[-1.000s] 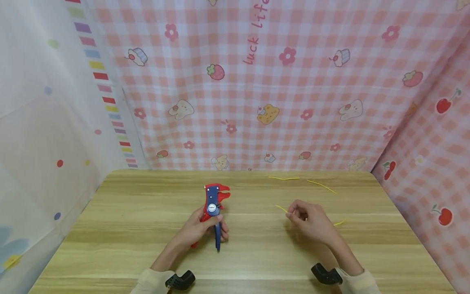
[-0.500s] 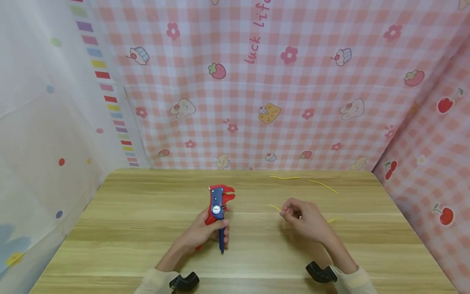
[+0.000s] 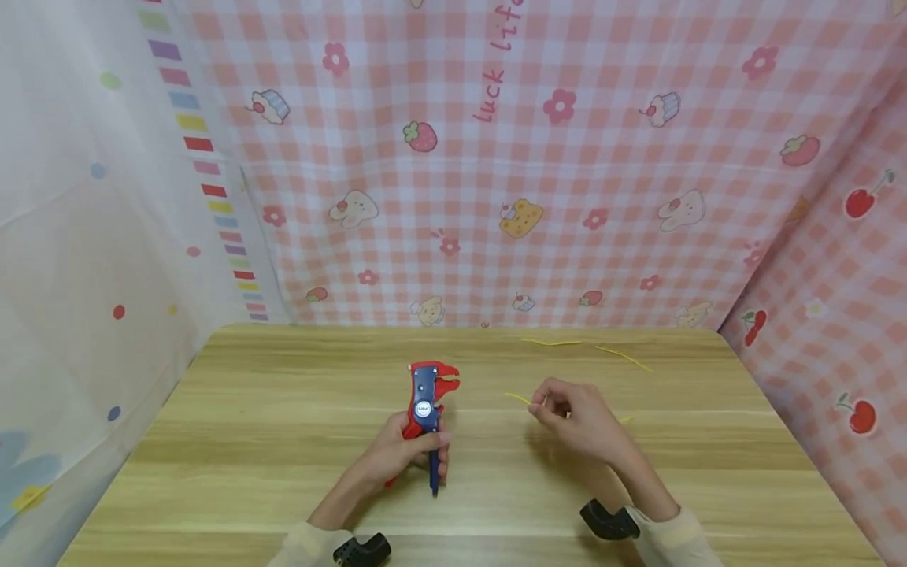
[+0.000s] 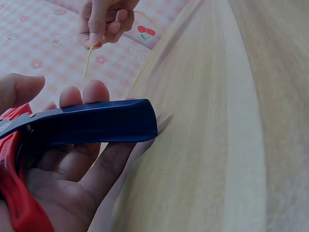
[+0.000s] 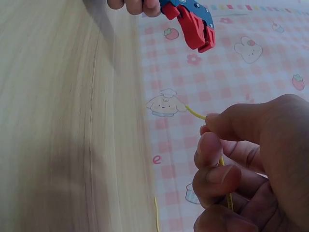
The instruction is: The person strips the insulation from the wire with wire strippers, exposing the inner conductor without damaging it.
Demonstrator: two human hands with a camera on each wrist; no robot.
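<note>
A red and blue wire stripper (image 3: 423, 390) stands upright in my left hand (image 3: 397, 453), its red jaws pointing right and parted. In the left wrist view my fingers curl round the handles, with the blue handle (image 4: 96, 121) in front. My right hand (image 3: 581, 421) pinches a thin yellow wire (image 3: 517, 397) between thumb and forefinger. One short end of the wire sticks out leftward toward the stripper jaws, apart from them. In the right wrist view the rest of that wire (image 5: 222, 161) runs back behind the curled fingers.
Two more yellow wires, a left one (image 3: 551, 342) and a right one (image 3: 623, 358), lie at the back of the wooden table (image 3: 283, 394). Behind the table hangs a pink checked cloth (image 3: 453, 181). Black wrist mounts (image 3: 609, 521) sit on both forearms.
My right hand has moved left with the yellow wire. My left hand has shifted slightly right and nearer with the wire stripper, so the gap between them has narrowed.
</note>
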